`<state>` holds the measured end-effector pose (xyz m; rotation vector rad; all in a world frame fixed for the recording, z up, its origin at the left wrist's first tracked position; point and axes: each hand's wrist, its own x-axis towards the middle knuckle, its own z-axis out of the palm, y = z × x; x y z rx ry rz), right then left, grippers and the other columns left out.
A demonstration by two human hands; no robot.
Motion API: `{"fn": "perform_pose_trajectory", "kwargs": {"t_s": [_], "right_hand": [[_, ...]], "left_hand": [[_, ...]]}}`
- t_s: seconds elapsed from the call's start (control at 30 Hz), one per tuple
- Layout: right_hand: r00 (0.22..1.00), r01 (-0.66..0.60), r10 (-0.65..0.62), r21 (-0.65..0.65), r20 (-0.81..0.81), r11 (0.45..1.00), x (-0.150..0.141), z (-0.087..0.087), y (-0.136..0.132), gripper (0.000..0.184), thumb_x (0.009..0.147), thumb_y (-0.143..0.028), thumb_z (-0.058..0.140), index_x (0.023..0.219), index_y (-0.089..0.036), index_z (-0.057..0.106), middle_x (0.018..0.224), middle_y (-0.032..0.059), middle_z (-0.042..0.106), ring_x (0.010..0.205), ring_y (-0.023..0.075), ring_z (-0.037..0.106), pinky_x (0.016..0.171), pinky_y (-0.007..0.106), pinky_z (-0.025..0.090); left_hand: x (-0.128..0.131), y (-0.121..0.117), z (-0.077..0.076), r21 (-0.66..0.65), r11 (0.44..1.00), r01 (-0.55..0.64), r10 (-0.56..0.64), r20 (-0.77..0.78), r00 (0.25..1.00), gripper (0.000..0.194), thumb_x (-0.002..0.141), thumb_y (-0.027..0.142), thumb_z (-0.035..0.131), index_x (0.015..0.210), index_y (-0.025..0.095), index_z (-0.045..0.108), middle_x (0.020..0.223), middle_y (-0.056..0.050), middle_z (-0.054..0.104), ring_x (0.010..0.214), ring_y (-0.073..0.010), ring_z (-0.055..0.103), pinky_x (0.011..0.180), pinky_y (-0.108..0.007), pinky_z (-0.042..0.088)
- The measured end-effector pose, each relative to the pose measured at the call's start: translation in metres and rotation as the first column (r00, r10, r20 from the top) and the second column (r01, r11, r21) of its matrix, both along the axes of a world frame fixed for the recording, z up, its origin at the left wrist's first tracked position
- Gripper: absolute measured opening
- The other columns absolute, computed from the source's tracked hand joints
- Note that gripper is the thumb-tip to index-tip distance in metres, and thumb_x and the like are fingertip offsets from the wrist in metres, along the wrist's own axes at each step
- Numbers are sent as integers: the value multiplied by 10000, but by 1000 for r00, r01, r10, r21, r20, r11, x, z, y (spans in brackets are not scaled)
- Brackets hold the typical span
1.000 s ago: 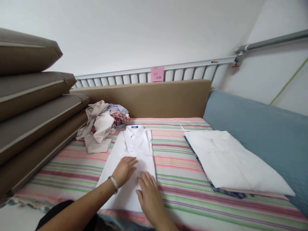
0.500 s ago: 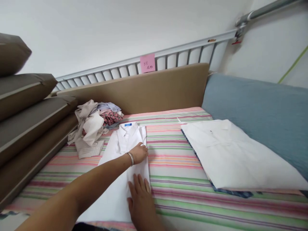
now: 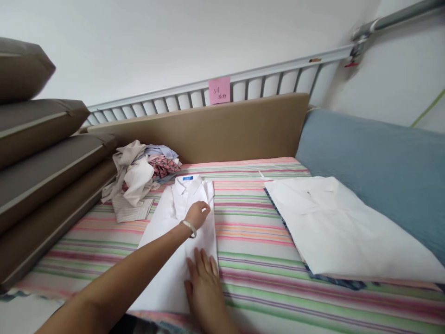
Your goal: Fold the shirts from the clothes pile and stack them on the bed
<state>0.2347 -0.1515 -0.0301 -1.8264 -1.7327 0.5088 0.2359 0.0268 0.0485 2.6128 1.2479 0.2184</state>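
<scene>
A white collared shirt (image 3: 174, 241) lies folded lengthwise on the striped bedsheet (image 3: 257, 232), collar toward the headboard. My left hand (image 3: 197, 215), with a bracelet on the wrist, reaches across the shirt's upper part, its fingers curled loosely on the cloth near the right edge. Flat on the shirt's lower right part rests my right hand (image 3: 203, 280), fingers stretched out and together.
A heap of crumpled clothes (image 3: 141, 178) sits at the back left. A stack of folded garments, white on top (image 3: 344, 232), lies on the right beside a blue cushion (image 3: 378, 157). Brown cushions (image 3: 45, 162) are piled at the left; a tan headboard (image 3: 222, 132) stands behind.
My left hand has slid from the shirt's middle up toward the collar along the right edge. My right hand stayed flat on the lower part.
</scene>
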Motion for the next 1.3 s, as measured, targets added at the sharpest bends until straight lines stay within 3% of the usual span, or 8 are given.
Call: {"fn": "perform_pose_trajectory", "kwargs": {"t_s": [0.13,0.3,0.4,0.7,0.9,0.97,1.13,1.3], "right_hand": [[999,19,-19,15,39,1000,1,5,0,516,845,-373,413,1339,-228,376,1445,20,262,1342,237,193,1105,446,189],[974,161,-172,85,150,983,3,-1,4,548,848,-452,382,1339,-209,381,1445,44,245,1335,251,215,1078,455,248],[945,182,-209,129,250,975,4,-13,7,551,850,-488,364,1318,-201,415,1421,66,296,1318,270,258,1065,502,236],[857,131,-233,242,459,961,5,-34,3,580,847,-541,326,1312,-208,426,1400,78,345,1298,281,301,1028,496,290],[841,43,-135,185,523,982,12,-35,-42,588,843,-537,347,1347,-233,362,1433,48,292,1322,256,252,1036,448,313],[839,-26,-64,158,541,987,17,-33,-57,595,841,-528,366,1366,-250,319,1449,33,263,1333,236,228,1049,423,306],[821,-97,-20,174,570,980,26,-35,-68,545,858,-429,398,1368,-259,309,1446,31,283,1332,214,232,1064,394,289],[787,-88,17,86,616,992,26,-31,-61,492,833,-197,383,1323,-247,401,1399,40,373,1295,208,317,1055,370,298]], "left_hand": [[-74,-37,-14,173,981,90,-108,100,989,363,891,333,410,1220,208,500,1307,-57,489,1237,-194,393,1028,-372,330],[-156,-83,-60,256,960,114,-97,-79,992,496,902,413,358,1379,335,251,1447,-19,279,1329,-248,242,1036,-500,292],[-168,-97,-73,232,962,143,-118,-118,986,539,890,447,367,1392,356,194,1467,-17,209,1337,-269,211,1048,-531,254],[-169,-101,-76,215,970,118,-117,-14,993,527,881,441,396,1377,349,242,1467,-30,221,1336,-283,209,1038,-571,231],[-220,-130,-84,164,945,282,-287,7,958,676,824,505,475,1400,329,168,1485,-46,156,1353,-286,137,1062,-557,162],[-248,-134,-85,127,946,297,-297,-18,955,717,809,423,532,1404,325,145,1487,-40,152,1357,-276,124,1071,-548,135],[-294,-116,-86,78,992,98,-90,-96,991,724,741,-3,370,1383,310,248,1473,-12,214,1355,-206,158,1079,-483,161],[-301,-100,-87,54,990,128,-124,-69,990,723,683,-12,370,1356,249,333,1442,-31,295,1333,-200,232,1065,-439,230]]}}
